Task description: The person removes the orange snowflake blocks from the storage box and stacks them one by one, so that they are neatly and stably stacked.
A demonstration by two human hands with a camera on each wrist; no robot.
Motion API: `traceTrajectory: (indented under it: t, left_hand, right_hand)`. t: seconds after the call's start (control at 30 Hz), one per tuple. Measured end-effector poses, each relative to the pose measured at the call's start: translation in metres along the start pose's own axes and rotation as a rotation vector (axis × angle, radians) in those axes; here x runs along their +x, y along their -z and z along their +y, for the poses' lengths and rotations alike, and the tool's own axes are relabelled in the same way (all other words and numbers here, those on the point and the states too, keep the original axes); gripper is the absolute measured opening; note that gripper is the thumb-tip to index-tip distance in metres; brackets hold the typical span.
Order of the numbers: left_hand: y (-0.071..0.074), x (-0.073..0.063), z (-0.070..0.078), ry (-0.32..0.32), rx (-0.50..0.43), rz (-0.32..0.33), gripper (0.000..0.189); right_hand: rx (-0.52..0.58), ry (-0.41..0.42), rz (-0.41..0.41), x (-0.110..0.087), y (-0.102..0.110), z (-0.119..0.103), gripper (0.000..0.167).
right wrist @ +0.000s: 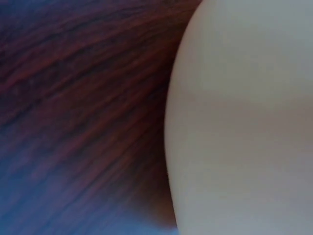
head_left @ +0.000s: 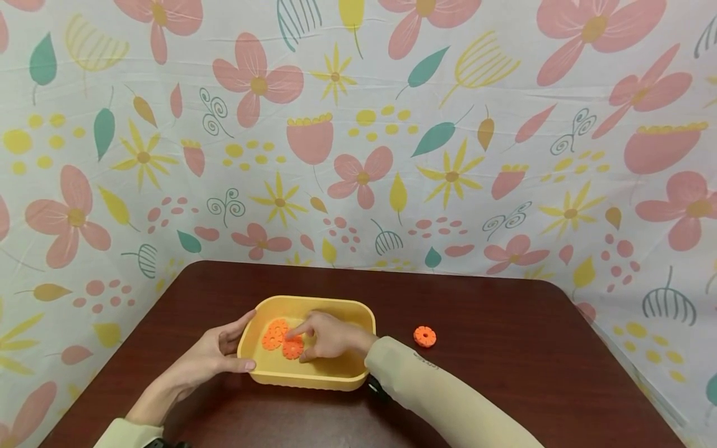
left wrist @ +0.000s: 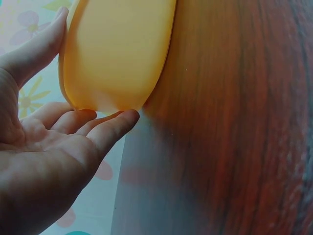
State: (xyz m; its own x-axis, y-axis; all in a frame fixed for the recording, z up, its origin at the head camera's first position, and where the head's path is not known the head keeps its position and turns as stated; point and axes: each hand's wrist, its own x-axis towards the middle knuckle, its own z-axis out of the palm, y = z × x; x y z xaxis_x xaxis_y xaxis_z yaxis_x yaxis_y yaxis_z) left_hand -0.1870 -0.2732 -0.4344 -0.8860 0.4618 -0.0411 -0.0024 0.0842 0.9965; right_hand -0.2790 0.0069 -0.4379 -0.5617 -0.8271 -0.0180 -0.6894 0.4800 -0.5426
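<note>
A yellow plastic basin [head_left: 313,378] stands on the dark table, with several orange notched discs [head_left: 272,339] at the left of its floor. My left hand [head_left: 204,354] holds the basin's left end, thumb on the near rim and fingers at the far corner. In the left wrist view, the fingers of that left hand [left wrist: 63,142] lie against the basin wall [left wrist: 117,54]. My right hand [head_left: 330,336] reaches inside, its index finger and thumb pinching at an orange disc [head_left: 292,350]. The right wrist view does not show the right hand.
Another orange disc [head_left: 424,336], apparently stacked on a second one, lies on the table [head_left: 493,373] right of the basin. A flower-printed cloth [head_left: 358,180] hangs behind the table. A pale, blurred surface [right wrist: 244,122] fills much of the right wrist view.
</note>
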Motion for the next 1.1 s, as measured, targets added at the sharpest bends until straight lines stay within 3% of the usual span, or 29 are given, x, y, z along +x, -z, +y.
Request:
traceTrajectory:
  t: [0.27,0.57,0.8,1.1]
  left_hand:
    - [-0.0012,-0.0005,0.0005,0.006,-0.004,0.001,0.097]
    - [-0.0017,-0.0015,0.0017,0.011,0.004,0.009,0.097]
    - [-0.0008,-0.0014,0.0002,0.008,0.003,0.010,0.096]
    - [-0.0016,-0.0010,-0.0001,0.004,0.001,0.009,0.097]
  right_hand:
    - [0.035,-0.018,0.043,-0.0021,0.0014,0.0005,0.034]
    - [0.084,-0.041,0.073,-0.0015,0.0013,0.0027,0.032]
    - [0.090,-0.054,0.057,-0.0009,0.0021,0.0020,0.041]
    - [0.082,-0.061,0.088,-0.0016,0.0009,0.0015,0.034]
